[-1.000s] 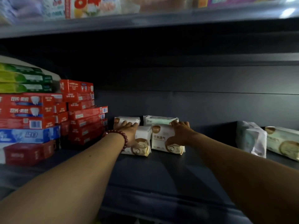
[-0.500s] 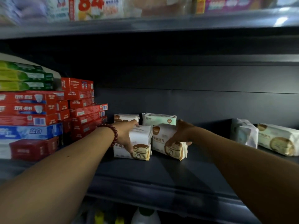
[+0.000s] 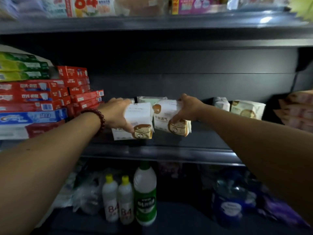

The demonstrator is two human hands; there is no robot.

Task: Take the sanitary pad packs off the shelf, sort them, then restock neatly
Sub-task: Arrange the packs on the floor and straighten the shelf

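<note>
Left hand grips one pack, right hand a second pack, both near the shelf front edge. Best drawn straight out, level, without squeezing.

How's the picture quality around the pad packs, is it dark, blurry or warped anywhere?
Head view: dim, the back panel nearly black, a glare spot on the upper shelf edge. Head view again: bottles below look smeared, shelf edges bow from the wide lens. The left pack in the left hand and right pack in the right hand show soft print.
</note>
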